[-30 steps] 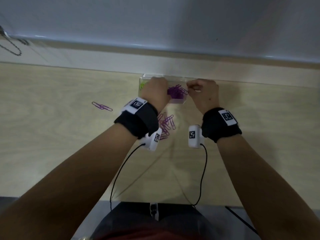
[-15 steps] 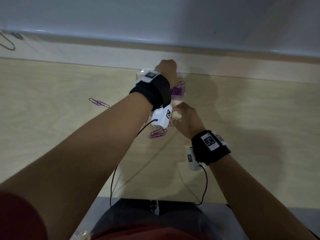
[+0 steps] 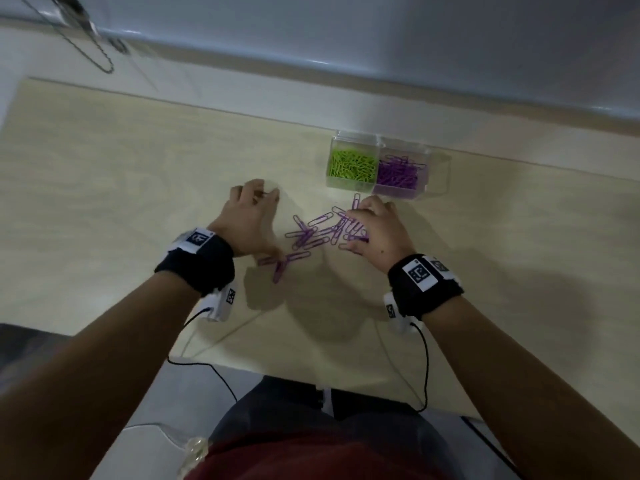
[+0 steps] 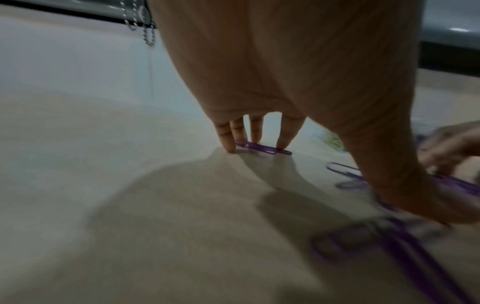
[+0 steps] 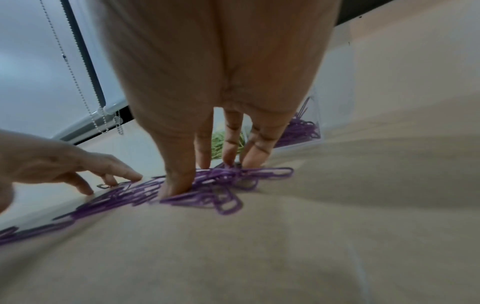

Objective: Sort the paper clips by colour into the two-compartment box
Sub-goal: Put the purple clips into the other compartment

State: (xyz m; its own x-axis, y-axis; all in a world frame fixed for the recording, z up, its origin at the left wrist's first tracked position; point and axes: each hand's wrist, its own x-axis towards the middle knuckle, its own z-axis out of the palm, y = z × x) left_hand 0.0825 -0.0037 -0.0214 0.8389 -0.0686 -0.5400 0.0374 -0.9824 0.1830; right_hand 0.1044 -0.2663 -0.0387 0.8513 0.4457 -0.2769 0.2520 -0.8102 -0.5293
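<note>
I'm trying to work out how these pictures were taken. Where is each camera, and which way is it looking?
Head: sits on the person's head and looks down at the table; both forearms, the left hand and the right hand show.
Left wrist: sits under the left wrist and looks along the palm at fingers touching a purple clip.
Right wrist: sits under the right wrist and looks along the palm at fingers on the purple clips; the left hand shows too.
All three share the loose purple clips; head and right wrist share the box.

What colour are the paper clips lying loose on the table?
Purple. The loose paper clips show best in the head view.
</note>
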